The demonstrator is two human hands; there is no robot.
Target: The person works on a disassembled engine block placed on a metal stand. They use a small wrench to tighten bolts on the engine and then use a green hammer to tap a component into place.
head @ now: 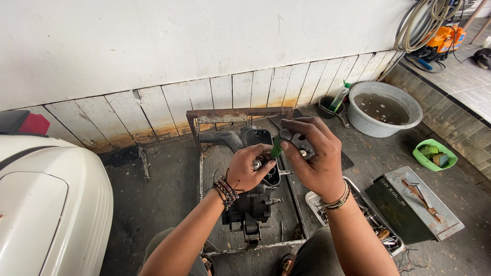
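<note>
Head view: hands (286, 158) gripping green screwdriver (276, 147).

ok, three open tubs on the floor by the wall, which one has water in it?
The big grey basin by the wall holds murky water. The small dark bucket beside it holds a green-capped bottle; the green bowl holds sponges.

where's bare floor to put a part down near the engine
Bare floor lies between the white scooter body and the rusty frame, and between the grey basin and the green toolbox. Crowded: the frame around the engine and the parts tray.
</note>
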